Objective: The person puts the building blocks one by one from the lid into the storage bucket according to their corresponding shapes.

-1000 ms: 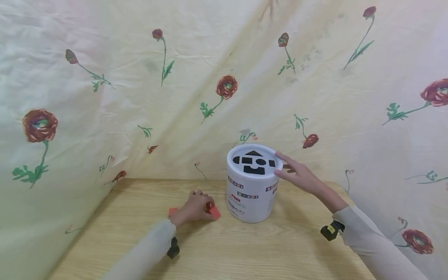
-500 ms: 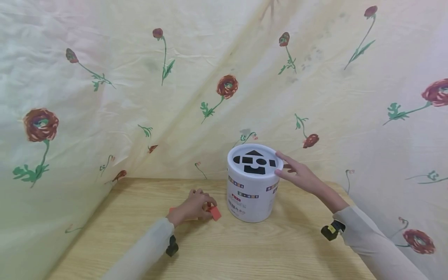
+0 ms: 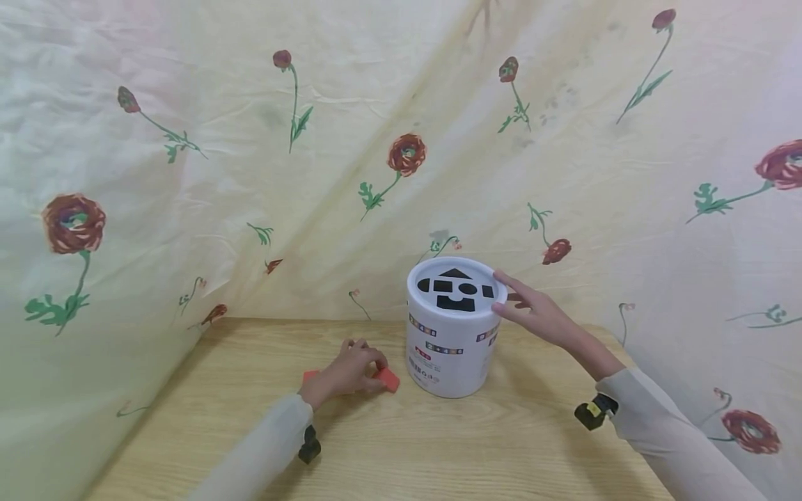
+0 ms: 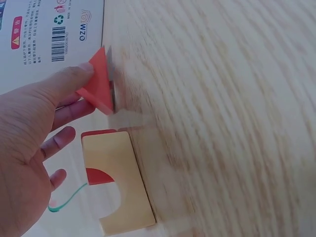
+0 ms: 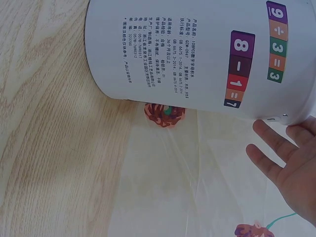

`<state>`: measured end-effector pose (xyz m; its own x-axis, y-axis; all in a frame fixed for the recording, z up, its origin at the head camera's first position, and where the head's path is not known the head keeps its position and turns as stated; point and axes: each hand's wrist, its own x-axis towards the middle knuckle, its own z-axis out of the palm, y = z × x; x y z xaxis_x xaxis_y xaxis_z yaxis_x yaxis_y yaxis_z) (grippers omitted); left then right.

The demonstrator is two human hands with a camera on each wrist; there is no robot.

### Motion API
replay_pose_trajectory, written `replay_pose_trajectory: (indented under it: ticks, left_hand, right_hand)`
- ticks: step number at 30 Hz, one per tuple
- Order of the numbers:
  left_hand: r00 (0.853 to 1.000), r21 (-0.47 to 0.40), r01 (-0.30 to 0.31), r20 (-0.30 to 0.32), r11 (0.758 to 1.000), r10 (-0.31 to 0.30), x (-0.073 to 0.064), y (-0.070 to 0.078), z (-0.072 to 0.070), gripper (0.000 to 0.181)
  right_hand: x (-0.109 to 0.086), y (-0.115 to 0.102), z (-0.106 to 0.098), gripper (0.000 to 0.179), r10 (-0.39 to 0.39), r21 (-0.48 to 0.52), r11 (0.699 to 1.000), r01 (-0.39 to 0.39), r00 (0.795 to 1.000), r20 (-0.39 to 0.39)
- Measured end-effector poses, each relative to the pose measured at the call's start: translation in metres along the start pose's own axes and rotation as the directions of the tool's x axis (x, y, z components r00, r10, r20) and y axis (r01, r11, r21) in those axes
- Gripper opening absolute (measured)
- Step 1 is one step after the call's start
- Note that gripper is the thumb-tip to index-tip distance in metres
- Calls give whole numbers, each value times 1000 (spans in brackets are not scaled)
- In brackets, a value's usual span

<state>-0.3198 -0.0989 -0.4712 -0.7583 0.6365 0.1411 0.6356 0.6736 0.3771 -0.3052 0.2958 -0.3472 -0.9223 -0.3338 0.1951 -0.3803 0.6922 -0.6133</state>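
Observation:
My left hand [image 3: 351, 369] pinches a red triangular block [image 4: 98, 85] between thumb and fingers, low over the table. In the left wrist view, the ring and little fingers stand off from it. To the right of that hand stands a white cylindrical bucket [image 3: 447, 358], upright, with black cutouts of several shapes in its lid. Against the bucket's top rim, on the right side, my right hand [image 3: 535, 316] rests with its fingers extended. Seen from the right wrist, those fingertips [image 5: 261, 127] meet the edge near the lid.
Beyond the left hand, a plain wooden arch block [image 4: 118, 182] stands with a red block [image 4: 100, 175] behind it. A wood-grain table [image 3: 476, 452] carries everything. A flowered cloth [image 3: 326, 209] hangs close behind the bucket and at both sides.
The red triangular block has turned a little in my left fingers and shifted slightly right toward the bucket. My right hand and the bucket stay in place.

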Motion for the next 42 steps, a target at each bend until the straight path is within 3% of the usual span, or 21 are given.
replay_pose_trajectory:
  ticks: [12, 17, 24, 32, 42]
  left_hand:
    - [997, -131, 36, -59, 991, -44, -1, 3, -23, 19]
    - [992, -210, 43, -103, 977, -66, -1, 6, -39, 18]
    - [979, -212, 41, -187, 977, -82, 0, 18, -67, 19]
    - [961, -299, -13, -268, 954, -71, 10, 27, -96, 19]
    - [949, -300, -35, -310, 953, -63, 29, 51, -124, 23]
  right_hand:
    - [0, -1, 0, 73, -9, -4, 1000, 9, 1000, -9]
    - [1, -1, 0, 74, -10, -5, 1000, 10, 1000, -8]
    - [2, 1, -1, 73, -16, -3, 1000, 16, 1000, -9]
    - [2, 1, 0, 73, -18, -2, 1000, 18, 1000, -7]
    - [1, 0, 1, 74, -9, 3, 1000, 9, 1000, -2]
